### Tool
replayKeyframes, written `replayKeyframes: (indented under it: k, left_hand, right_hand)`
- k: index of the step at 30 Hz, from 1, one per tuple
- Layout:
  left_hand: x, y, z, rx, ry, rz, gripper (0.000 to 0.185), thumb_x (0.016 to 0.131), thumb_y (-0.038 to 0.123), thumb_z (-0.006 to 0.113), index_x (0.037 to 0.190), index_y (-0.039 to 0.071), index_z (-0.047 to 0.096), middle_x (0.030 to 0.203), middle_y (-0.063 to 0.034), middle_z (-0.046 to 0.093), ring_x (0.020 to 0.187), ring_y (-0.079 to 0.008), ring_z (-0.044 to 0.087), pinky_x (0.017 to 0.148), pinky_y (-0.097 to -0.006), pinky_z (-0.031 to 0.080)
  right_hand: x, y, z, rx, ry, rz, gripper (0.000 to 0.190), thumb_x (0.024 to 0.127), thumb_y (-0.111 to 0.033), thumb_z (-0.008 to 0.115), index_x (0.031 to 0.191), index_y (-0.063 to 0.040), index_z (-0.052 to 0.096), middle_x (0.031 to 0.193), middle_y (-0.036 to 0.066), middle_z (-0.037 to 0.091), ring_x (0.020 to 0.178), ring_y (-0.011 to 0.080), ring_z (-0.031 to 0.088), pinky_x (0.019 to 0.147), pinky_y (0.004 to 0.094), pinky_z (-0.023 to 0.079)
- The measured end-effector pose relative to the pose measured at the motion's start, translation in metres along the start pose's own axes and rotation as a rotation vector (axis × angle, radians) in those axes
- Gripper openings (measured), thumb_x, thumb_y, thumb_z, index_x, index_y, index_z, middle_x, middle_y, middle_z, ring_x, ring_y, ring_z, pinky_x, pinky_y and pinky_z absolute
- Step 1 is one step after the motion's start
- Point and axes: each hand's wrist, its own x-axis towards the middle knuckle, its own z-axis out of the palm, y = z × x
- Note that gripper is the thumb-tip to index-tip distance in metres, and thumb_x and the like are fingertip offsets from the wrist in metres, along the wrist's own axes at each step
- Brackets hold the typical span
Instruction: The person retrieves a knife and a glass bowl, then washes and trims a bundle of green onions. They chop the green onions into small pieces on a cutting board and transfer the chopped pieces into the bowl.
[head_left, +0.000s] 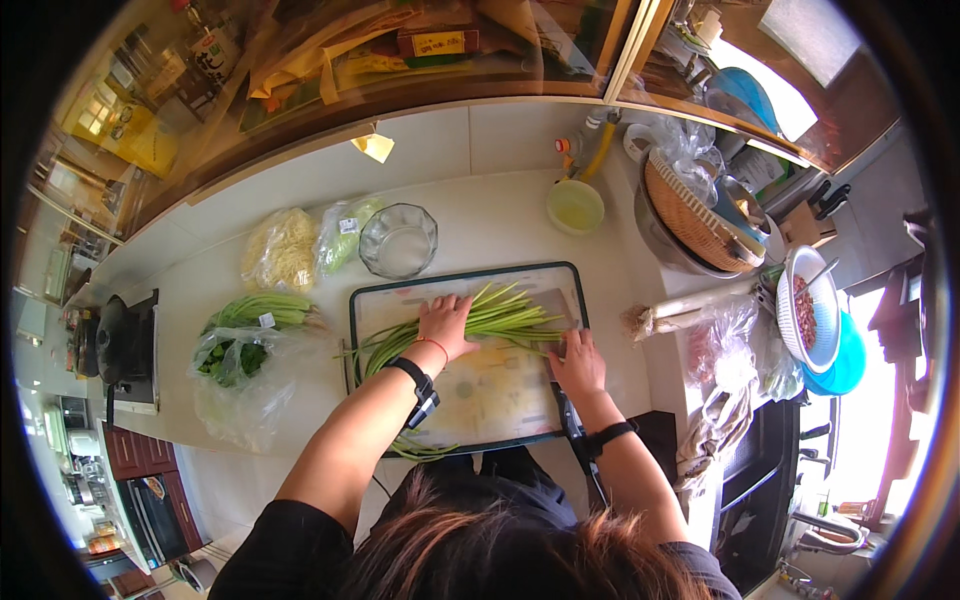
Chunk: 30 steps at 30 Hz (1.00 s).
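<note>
A bunch of long green stems, apparently garlic scapes (510, 319), lies across a rimmed cutting board (465, 420). My left hand (445, 324) grips the bunch from above, near its middle, with the thumb on the near side. The thin ends curve away to the left, and a few hang at the board's near edge. My right hand (580, 366) is at the right-hand ends of the stems, over the board's right rim; whether its fingers pinch any is hidden. A knife with a black riveted handle (568, 414) lies along that side, its blade partly under the stems.
A faceted glass bowl (398, 241) stands behind the board, beside bagged noodles (281, 247) and a bagged green vegetable (345, 234). Bagged leafy greens (251, 349) lie left. At right are leeks (679, 309), a wicker basket (694, 217) and a white colander (814, 300). Glass-fronted cabinets (420, 82) overhang the counter.
</note>
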Motion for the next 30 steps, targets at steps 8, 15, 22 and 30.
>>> replayKeyframes:
  k: [8, 15, 22, 30]
  left_hand:
    - [0.018, 0.007, 0.023, -0.046, 0.055, -0.005, 0.074, 0.064, 0.037, 0.079, 0.124, 0.011, 0.044, 0.114, -0.0094, 0.053, 0.106, -0.0282, 0.051, 0.086, -0.0409, 0.045]
    - [0.017, -0.018, 0.011, -0.097, 0.041, 0.066, 0.053, 0.068, 0.032, 0.075, 0.111, 0.008, 0.054, 0.108, -0.0121, 0.057, 0.100, -0.0320, 0.054, 0.085, -0.0403, 0.046]
    - [0.019, -0.037, -0.004, -0.253, -0.093, -0.081, 0.038, 0.077, 0.031, 0.065, 0.102, 0.004, 0.055, 0.099, -0.0161, 0.062, 0.096, -0.0334, 0.058, 0.081, -0.0420, 0.048]
    - [0.023, -0.062, -0.010, -0.290, -0.065, -0.110, 0.047, 0.078, 0.035, 0.066, 0.110, 0.005, 0.050, 0.101, -0.0177, 0.063, 0.097, -0.0342, 0.059, 0.082, -0.0421, 0.047]
  right_hand:
    - [-0.045, 0.016, 0.006, -0.170, -0.278, 0.162, 0.081, 0.067, -0.047, 0.071, 0.128, -0.007, 0.035, 0.100, 0.017, 0.058, 0.089, 0.0333, 0.062, 0.072, 0.0407, 0.052]
    - [-0.046, 0.009, 0.005, -0.178, 0.184, -0.091, 0.062, 0.074, -0.035, 0.070, 0.122, -0.006, 0.046, 0.084, 0.012, 0.065, 0.079, 0.0311, 0.063, 0.068, 0.0404, 0.052]
    - [-0.007, -0.027, 0.053, 0.868, -0.517, 0.291, 0.027, 0.084, -0.030, 0.064, 0.098, -0.006, 0.060, 0.086, 0.004, 0.064, 0.081, 0.0166, 0.062, 0.069, 0.0323, 0.049]
    - [0.028, -0.091, 0.098, 1.418, -0.523, 0.656, 0.018, 0.087, -0.024, 0.060, 0.101, -0.012, 0.059, 0.092, -0.001, 0.062, 0.083, 0.0106, 0.060, 0.071, 0.0292, 0.048]
